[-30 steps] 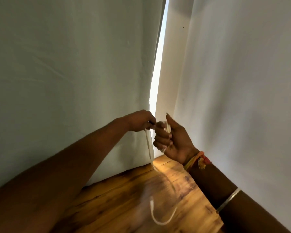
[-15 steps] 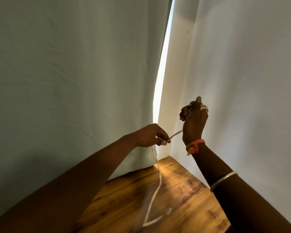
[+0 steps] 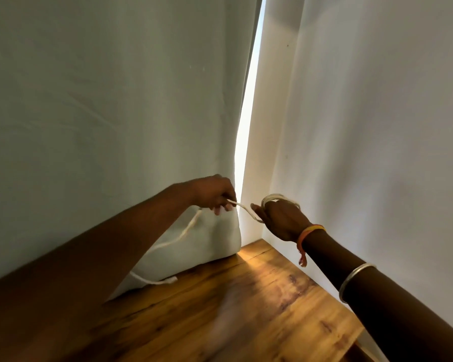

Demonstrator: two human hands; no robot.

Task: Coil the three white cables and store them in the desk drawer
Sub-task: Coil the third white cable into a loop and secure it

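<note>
A white cable (image 3: 191, 226) hangs above a wooden desk (image 3: 246, 314), white curtains (image 3: 102, 113) behind.

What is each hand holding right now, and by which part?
Both hold one white cable. The left hand pinches it mid-length, the loose end trailing below; the right hand carries the coiled loops wound round it.

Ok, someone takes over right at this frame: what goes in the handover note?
Left hand pinches the white cable just short of the right hand.
Right hand holds loops of it wound round the fingers.
The loose tail hangs toward the wooden desk, its end by the curtain.
Done: a few loops of one cable.
Left: wind in the tail, coil the other two cables and find the drawer; neither is in view.
</note>
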